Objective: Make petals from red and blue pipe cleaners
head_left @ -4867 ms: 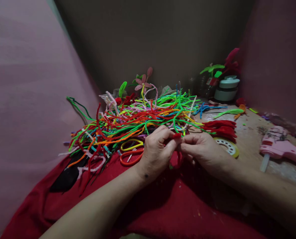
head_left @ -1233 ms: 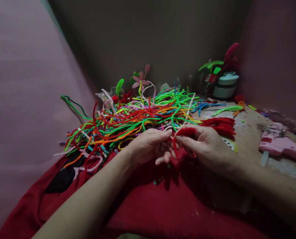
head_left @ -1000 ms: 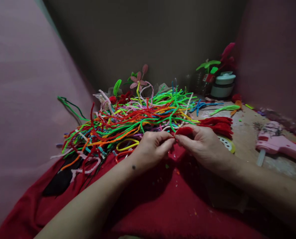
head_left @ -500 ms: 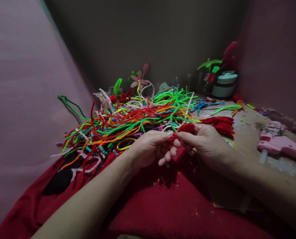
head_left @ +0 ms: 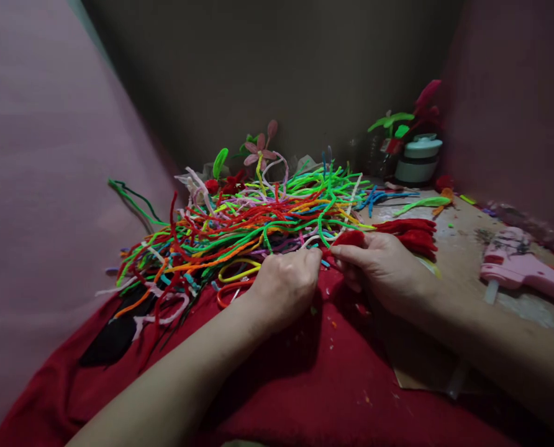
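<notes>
Between my hands is a red pipe-cleaner piece (head_left: 350, 238), its fuzzy rounded part showing above my right fingers. My right hand (head_left: 382, 261) pinches it between thumb and index finger. Closed in a fist with its back turned up, my left hand (head_left: 290, 282) is at the thin red end, close to the right fingertips. Its fingers are hidden under the palm. Just behind both hands lies a large heap of coloured pipe cleaners (head_left: 258, 217). Scissors with a red and yellow handle (head_left: 228, 292) lie beside my left wrist.
On the right are a pink glue gun (head_left: 514, 267) and a bundle of red fuzzy pieces (head_left: 414, 237). A lidded jar (head_left: 419, 160) stands at the back right, near fuzzy flowers. Red cloth (head_left: 277, 385) covers the front, with small scraps on it.
My left hand has rolled over from loosely spread fingers to a closed fist, uncovering the scissors' red handle. My right hand keeps its pinch in nearly the same place.
</notes>
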`<state>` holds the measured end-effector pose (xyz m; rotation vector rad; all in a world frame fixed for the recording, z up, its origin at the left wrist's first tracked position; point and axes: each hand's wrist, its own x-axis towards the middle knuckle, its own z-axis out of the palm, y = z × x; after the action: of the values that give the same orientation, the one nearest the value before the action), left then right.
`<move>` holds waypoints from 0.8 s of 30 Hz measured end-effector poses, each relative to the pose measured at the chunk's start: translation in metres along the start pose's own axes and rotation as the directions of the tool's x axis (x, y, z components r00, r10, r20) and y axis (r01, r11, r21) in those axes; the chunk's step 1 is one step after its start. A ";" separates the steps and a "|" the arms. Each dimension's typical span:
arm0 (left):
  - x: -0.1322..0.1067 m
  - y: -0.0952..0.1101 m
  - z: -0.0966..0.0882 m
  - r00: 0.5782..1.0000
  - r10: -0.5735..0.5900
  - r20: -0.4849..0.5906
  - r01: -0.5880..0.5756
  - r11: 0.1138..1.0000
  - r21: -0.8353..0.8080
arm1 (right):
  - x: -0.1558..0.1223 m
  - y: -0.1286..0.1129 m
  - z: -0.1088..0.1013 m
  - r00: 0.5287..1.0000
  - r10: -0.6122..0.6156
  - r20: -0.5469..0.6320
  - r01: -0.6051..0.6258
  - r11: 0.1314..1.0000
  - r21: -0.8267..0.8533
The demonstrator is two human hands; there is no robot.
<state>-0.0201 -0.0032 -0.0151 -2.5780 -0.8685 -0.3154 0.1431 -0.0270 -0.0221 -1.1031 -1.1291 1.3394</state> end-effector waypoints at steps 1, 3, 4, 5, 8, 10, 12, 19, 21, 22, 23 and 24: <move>0.000 0.000 0.000 1.000 -0.009 0.007 0.009 1.000 0.011 | 0.000 0.000 0.000 1.000 -0.020 -0.008 0.020 1.000 -0.002; 0.000 0.002 0.001 0.998 -0.047 0.031 0.048 0.999 -0.023 | 0.001 0.001 0.000 0.999 -0.046 -0.020 0.046 0.999 -0.015; 0.000 0.003 0.002 0.997 -0.071 0.042 0.074 0.995 -0.060 | 0.001 0.001 0.000 0.998 -0.056 -0.027 0.055 0.998 -0.011; 0.000 0.003 0.002 0.994 -0.095 0.050 0.100 0.989 -0.108 | 0.001 0.000 0.001 0.997 -0.064 -0.033 0.064 0.998 0.003; 0.002 0.006 0.001 0.985 -0.163 0.065 0.175 0.935 -0.310 | 0.002 -0.001 0.001 0.995 -0.091 -0.043 0.094 0.992 0.086; 0.003 0.007 -0.003 0.972 -0.211 0.099 0.233 0.858 -0.458 | 0.002 -0.002 0.000 0.993 -0.110 -0.049 0.115 0.987 0.117; 0.006 0.009 -0.011 0.943 -0.262 0.207 0.333 0.704 -0.627 | 0.003 -0.001 -0.001 0.990 -0.123 -0.064 0.131 0.983 0.128; 0.012 0.015 -0.028 0.757 -0.192 0.625 0.634 -0.020 -0.773 | 0.005 0.001 -0.002 0.990 -0.105 -0.096 0.128 0.954 0.273; 0.012 0.016 -0.026 0.762 -0.203 0.615 0.625 -0.023 -0.781 | 0.005 0.000 -0.001 0.990 -0.107 -0.094 0.129 0.951 0.279; 0.012 0.016 -0.024 0.769 -0.210 0.603 0.617 0.000 -0.787 | 0.005 -0.001 -0.001 0.990 -0.111 -0.091 0.132 0.953 0.273; 0.012 0.015 -0.022 0.784 -0.223 0.579 0.602 0.042 -0.798 | 0.004 -0.001 -0.001 0.989 -0.118 -0.089 0.138 0.954 0.267; 0.011 0.014 -0.019 0.806 -0.244 0.540 0.576 0.112 -0.810 | 0.004 -0.002 -0.001 0.988 -0.123 -0.090 0.143 0.954 0.263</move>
<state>-0.0044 -0.0164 0.0015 -3.4486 -2.1151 -0.9497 0.1442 -0.0224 -0.0208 -0.8552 -0.9198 1.2925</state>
